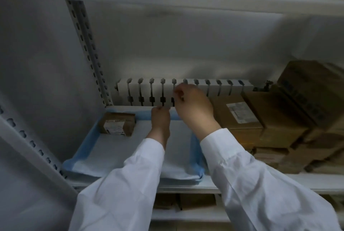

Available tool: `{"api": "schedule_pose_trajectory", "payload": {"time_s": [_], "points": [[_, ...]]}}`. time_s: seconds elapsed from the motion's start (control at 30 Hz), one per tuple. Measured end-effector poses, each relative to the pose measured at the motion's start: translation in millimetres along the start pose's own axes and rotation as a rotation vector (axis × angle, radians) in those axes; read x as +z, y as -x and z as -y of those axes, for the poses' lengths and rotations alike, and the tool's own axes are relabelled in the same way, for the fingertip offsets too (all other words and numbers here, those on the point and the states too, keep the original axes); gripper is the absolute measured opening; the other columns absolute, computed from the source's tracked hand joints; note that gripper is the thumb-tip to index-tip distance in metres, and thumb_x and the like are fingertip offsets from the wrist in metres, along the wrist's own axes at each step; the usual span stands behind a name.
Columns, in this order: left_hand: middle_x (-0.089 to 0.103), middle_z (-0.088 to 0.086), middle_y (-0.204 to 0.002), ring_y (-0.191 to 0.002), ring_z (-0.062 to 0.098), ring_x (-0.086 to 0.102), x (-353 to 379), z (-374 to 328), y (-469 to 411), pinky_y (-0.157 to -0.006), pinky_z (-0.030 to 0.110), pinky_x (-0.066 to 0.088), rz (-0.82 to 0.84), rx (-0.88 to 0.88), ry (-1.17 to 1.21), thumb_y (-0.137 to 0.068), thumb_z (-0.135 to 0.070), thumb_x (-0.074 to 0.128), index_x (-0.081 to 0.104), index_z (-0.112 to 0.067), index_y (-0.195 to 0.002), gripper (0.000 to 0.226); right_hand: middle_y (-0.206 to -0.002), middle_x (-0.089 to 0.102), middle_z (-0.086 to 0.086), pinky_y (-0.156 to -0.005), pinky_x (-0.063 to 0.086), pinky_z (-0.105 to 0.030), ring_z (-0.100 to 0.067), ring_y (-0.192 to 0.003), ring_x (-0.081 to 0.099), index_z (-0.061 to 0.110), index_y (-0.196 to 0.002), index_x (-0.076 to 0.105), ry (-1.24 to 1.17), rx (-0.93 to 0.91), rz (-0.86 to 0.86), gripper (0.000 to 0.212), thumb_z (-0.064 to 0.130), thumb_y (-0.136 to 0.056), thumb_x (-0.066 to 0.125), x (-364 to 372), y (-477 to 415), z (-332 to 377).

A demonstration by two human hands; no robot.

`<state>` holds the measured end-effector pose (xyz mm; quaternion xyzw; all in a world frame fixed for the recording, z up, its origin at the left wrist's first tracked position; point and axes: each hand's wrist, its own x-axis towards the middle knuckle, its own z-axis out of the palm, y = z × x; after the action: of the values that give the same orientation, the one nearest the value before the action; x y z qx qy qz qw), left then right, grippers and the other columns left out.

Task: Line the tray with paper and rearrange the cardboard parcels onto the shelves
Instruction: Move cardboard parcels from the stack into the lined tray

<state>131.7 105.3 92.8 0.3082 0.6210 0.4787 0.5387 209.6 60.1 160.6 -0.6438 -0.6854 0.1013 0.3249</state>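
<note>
Up back, both hands' fingers pinch the thin blue-edged paper (119, 149) beside a boxy cardboard parcel (117, 124).

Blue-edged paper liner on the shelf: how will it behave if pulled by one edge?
Probably floppy: the paper liner sags over the shelf front. The small box on its far left corner may pin it, so a pull would likely wrinkle it or drag the box along.

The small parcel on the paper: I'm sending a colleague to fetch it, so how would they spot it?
Find the blue-edged paper lining the left of the shelf. The small parcel sits alone in its far left corner, white label facing out, apart from the bigger brown boxes stacked at the right.
</note>
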Motion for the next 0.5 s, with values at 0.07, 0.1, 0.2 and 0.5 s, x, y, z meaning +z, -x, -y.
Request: {"api": "schedule_pose_trajectory", "payload": {"time_s": [0.07, 0.1, 0.2, 0.5], "points": [[0.058, 0.01, -0.12, -0.105, 0.024, 0.054, 20, -5, 21, -0.086, 0.031, 0.043, 0.156, -0.051, 0.009, -0.097, -0.021, 0.042, 0.051, -0.007, -0.131, 0.037, -0.118, 0.059, -0.008, -0.083, 0.049, -0.034, -0.026, -0.103, 0.058, 0.017, -0.119, 0.059, 0.034, 0.006, -0.074, 0.029, 0.024, -0.098, 0.041, -16, 0, -8], [0.058, 0.009, -0.119, -0.106, 0.024, 0.054, 33, -4, 29, -0.087, 0.031, 0.044, 0.236, -0.086, -0.018, -0.097, -0.027, 0.044, 0.051, -0.01, -0.131, 0.039, -0.122, 0.057, -0.008, -0.086, 0.049, -0.036, -0.027, -0.107, 0.056, 0.019, -0.123, 0.057, 0.075, 0.028, -0.1, 0.031, 0.024, -0.098, 0.041, -25, 2, -15], [0.053, 0.013, -0.129, -0.116, 0.028, 0.051, 52, -1, 52, -0.09, 0.038, 0.044, 0.387, -0.186, -0.144, -0.093, -0.045, 0.047, 0.046, -0.013, -0.134, 0.052, -0.139, 0.046, -0.01, -0.1, 0.041, -0.04, -0.03, -0.124, 0.046, 0.02, -0.136, 0.045, 0.265, 0.165, -0.086, 0.04, 0.029, -0.097, 0.041, -41, 5, -41], [0.059, 0.01, -0.091, -0.093, 0.026, 0.057, 64, 9, 76, -0.082, 0.04, 0.048, 0.464, -0.181, -0.146, -0.09, -0.039, 0.055, 0.052, -0.02, -0.093, 0.019, -0.147, 0.035, -0.016, -0.104, 0.033, -0.041, -0.035, -0.132, 0.037, 0.014, -0.144, 0.03, 0.328, 0.4, 0.06, 0.054, 0.041, -0.097, 0.035, -54, 17, -82]]}}
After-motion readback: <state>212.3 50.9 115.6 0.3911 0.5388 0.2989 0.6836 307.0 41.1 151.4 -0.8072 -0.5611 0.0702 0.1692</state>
